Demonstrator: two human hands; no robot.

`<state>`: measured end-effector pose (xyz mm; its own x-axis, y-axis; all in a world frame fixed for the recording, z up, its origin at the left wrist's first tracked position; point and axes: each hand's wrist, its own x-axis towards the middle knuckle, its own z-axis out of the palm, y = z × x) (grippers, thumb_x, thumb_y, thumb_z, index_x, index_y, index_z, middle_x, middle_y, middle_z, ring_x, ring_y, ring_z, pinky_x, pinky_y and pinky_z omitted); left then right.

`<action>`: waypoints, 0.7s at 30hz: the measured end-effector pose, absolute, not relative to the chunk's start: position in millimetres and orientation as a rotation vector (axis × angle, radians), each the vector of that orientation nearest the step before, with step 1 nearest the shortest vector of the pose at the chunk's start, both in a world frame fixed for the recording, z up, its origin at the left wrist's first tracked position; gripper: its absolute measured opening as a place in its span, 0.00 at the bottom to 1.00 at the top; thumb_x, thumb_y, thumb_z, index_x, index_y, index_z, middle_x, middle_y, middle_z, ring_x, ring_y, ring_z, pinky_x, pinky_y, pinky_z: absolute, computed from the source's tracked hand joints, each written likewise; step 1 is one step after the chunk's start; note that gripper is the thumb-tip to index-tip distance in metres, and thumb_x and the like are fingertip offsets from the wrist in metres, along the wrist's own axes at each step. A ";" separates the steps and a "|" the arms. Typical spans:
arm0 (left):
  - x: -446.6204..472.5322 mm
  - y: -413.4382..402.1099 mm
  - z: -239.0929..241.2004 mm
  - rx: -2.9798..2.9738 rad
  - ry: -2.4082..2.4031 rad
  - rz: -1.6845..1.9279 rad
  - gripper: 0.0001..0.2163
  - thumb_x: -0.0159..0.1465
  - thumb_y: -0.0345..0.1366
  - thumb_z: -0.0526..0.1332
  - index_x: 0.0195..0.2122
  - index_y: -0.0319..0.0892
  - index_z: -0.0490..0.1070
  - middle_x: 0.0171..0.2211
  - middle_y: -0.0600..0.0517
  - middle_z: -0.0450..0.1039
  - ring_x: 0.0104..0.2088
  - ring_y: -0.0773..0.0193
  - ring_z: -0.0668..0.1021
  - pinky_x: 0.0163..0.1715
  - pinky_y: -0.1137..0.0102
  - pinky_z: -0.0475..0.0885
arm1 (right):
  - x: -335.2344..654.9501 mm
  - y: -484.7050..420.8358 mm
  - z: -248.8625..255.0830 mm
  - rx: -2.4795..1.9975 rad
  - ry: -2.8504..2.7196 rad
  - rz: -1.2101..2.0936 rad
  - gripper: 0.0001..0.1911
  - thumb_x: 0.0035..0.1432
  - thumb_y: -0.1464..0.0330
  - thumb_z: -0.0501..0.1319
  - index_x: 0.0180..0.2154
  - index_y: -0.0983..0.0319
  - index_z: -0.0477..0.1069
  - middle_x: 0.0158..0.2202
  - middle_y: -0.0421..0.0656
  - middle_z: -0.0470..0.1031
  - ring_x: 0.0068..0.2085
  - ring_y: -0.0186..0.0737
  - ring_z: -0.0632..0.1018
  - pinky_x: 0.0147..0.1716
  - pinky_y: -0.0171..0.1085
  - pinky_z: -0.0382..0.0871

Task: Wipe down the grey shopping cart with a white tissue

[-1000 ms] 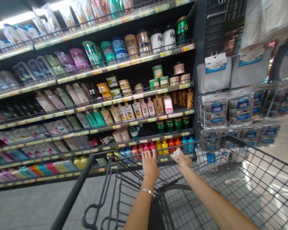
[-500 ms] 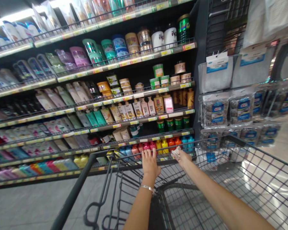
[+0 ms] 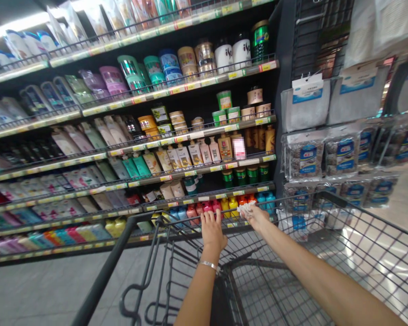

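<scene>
A dark wire shopping cart (image 3: 102,271) stands in front of me. My left hand (image 3: 213,233), with a silver bracelet at its wrist, is closed over the cart's far rim, fingers hooked forward and thumb out to the side. A little to the right, my right hand (image 3: 258,218) pinches a crumpled white tissue (image 3: 246,209) against the same rim. The fingertips under the tissue are partly hidden. Behind the hands, on the bottom shelf, stand red bottles (image 3: 208,206), yellow bottles (image 3: 229,206) and blue bottles (image 3: 265,202).
Shelving with price strips (image 3: 190,173) runs along the front and left, filled with bottles and jars. Packs of steel scourers (image 3: 307,158) and grey cloths (image 3: 305,106) hang at the right, close to the cart. Grey tiled floor (image 3: 54,290) shows at the lower left.
My right hand has slid slightly left along the rim with the tissue, which now looks more spread out. The left hand and the cart have stayed put.
</scene>
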<state>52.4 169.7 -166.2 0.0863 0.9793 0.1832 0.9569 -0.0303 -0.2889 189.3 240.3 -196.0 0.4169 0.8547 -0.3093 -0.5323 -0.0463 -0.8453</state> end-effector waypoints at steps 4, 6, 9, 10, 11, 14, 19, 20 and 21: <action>52.1 169.2 -166.5 -2.054 -1.923 0.052 0.41 0.50 0.46 0.62 0.63 0.35 0.51 0.57 0.36 0.60 0.59 0.42 0.61 0.61 0.53 0.47 | 194.4 224.6 -202.6 -1.129 -0.631 1.015 0.07 0.37 0.76 0.63 0.18 0.62 0.65 0.19 0.37 0.69 0.28 0.39 0.74 0.30 0.35 0.70; 51.7 169.0 -167.1 -2.061 -1.922 0.036 0.41 0.50 0.46 0.62 0.63 0.35 0.52 0.57 0.36 0.60 0.59 0.42 0.60 0.61 0.53 0.47 | 198.3 216.5 -210.1 -1.108 -0.923 0.867 0.05 0.39 0.76 0.62 0.20 0.61 0.68 0.25 0.38 0.70 0.33 0.39 0.73 0.36 0.35 0.68; 50.1 169.1 -169.4 -2.063 -1.919 0.019 0.41 0.50 0.45 0.62 0.63 0.34 0.51 0.58 0.36 0.58 0.60 0.42 0.60 0.61 0.54 0.47 | 205.3 209.5 -225.2 -1.150 -1.556 0.442 0.06 0.49 0.76 0.56 0.29 0.61 0.70 0.35 0.43 0.70 0.36 0.39 0.73 0.38 0.35 0.66; 49.3 169.3 -170.4 -2.063 -1.916 0.015 0.40 0.50 0.45 0.61 0.63 0.35 0.51 0.58 0.36 0.58 0.60 0.42 0.59 0.61 0.54 0.47 | 207.6 209.0 -230.1 -1.184 -1.728 0.287 0.09 0.51 0.77 0.54 0.31 0.62 0.70 0.37 0.45 0.70 0.36 0.39 0.72 0.37 0.35 0.66; 48.4 169.5 -171.5 -2.064 -1.914 0.012 0.40 0.50 0.45 0.61 0.63 0.35 0.51 0.58 0.36 0.58 0.60 0.42 0.59 0.61 0.54 0.47 | 210.0 209.3 -234.5 -1.226 -1.842 0.163 0.11 0.52 0.79 0.53 0.33 0.62 0.70 0.38 0.46 0.69 0.36 0.39 0.72 0.36 0.35 0.65; 45.9 170.3 -174.1 -2.067 -1.913 0.002 0.39 0.51 0.44 0.61 0.63 0.36 0.51 0.58 0.37 0.59 0.60 0.42 0.59 0.61 0.54 0.47 | 215.9 212.4 -242.7 -1.288 -2.013 -0.073 0.14 0.53 0.81 0.50 0.36 0.62 0.70 0.38 0.47 0.69 0.36 0.40 0.72 0.35 0.34 0.64; 45.4 172.3 -175.5 -2.085 -1.914 -0.011 0.40 0.51 0.42 0.61 0.64 0.35 0.49 0.57 0.37 0.59 0.60 0.43 0.59 0.62 0.55 0.46 | 219.7 215.3 -246.6 -1.327 -2.031 -0.120 0.15 0.53 0.82 0.49 0.35 0.63 0.70 0.37 0.47 0.68 0.35 0.40 0.71 0.34 0.35 0.64; 45.8 172.7 -175.6 -2.086 -1.917 -0.010 0.41 0.50 0.42 0.61 0.64 0.35 0.49 0.57 0.37 0.59 0.60 0.43 0.59 0.62 0.55 0.46 | 219.6 215.2 -247.4 -1.333 -2.021 -0.115 0.15 0.52 0.82 0.49 0.35 0.63 0.70 0.37 0.47 0.67 0.35 0.40 0.71 0.34 0.35 0.64; 46.2 173.0 -175.7 -2.087 -1.919 -0.008 0.41 0.50 0.42 0.61 0.64 0.35 0.49 0.57 0.38 0.59 0.60 0.43 0.59 0.62 0.54 0.46 | 219.3 215.0 -248.5 -1.336 -2.012 -0.111 0.15 0.52 0.82 0.49 0.35 0.63 0.70 0.37 0.46 0.67 0.35 0.40 0.71 0.34 0.36 0.64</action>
